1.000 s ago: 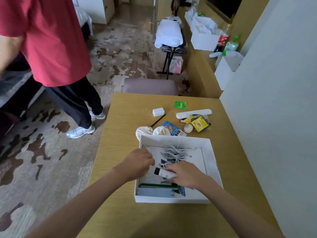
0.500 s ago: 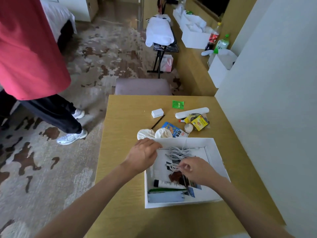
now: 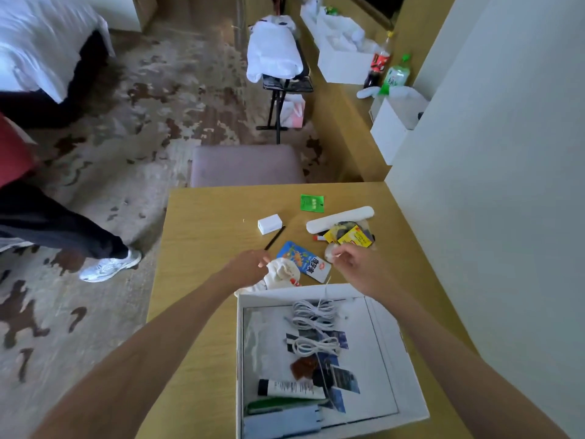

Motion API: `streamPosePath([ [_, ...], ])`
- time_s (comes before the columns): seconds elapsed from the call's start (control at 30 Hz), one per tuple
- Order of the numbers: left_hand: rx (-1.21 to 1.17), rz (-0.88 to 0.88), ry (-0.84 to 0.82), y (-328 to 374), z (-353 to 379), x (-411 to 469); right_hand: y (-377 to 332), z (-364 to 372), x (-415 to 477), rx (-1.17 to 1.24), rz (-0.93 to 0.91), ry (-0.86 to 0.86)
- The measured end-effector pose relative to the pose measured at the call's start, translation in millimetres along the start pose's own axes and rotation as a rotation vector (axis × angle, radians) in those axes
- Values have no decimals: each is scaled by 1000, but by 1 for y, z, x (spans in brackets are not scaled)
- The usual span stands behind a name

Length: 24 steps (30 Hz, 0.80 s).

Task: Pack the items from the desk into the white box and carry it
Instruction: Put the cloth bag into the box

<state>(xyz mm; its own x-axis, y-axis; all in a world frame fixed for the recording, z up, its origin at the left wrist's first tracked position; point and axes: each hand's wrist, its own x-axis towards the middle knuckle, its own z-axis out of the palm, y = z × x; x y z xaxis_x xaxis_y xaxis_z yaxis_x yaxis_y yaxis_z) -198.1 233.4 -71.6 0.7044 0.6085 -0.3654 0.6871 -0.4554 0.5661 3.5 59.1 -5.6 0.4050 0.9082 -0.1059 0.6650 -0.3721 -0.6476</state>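
Soft, even daylight, faint shadows, wide-angle bending at the edges (slight motion blur throughout).

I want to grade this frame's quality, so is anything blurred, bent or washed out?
Head view: wide-angle bends the pale wall edge and tan wooden desk; the white-sheeted bed is smeared and overexposed; the clear sleeve in the white cardboard box shows glare.

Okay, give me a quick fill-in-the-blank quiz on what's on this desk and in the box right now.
1. The coiled white cables lie inside the white ____.
2. The small white charger sits on the ____, outside the box.
3. The left hand is at the crumpled ____ cloth.
4. The flat packet at the far desk edge is ____.

Missing words: box; desk; white; green
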Motion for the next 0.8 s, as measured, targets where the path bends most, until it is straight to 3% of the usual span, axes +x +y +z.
streamPosePath([
  [0.13, 67, -135, 33, -18, 12, 23, 7, 23, 56, -72, -58, -179],
  [0.3, 128, -392, 97, -43, 25, 31, 4, 77, 119, -182, -102, -534],
  [0.47, 250, -497, 91, -54, 30, 30, -6, 109, 139, -356, -212, -742],
  [0.6, -12, -514, 106, -62, 33, 22, -4, 111, 137, -374, -252, -684],
  [0.8, -321, -406, 320, -50, 15, -13, -22, 69, 108, 83, -164, -357],
])
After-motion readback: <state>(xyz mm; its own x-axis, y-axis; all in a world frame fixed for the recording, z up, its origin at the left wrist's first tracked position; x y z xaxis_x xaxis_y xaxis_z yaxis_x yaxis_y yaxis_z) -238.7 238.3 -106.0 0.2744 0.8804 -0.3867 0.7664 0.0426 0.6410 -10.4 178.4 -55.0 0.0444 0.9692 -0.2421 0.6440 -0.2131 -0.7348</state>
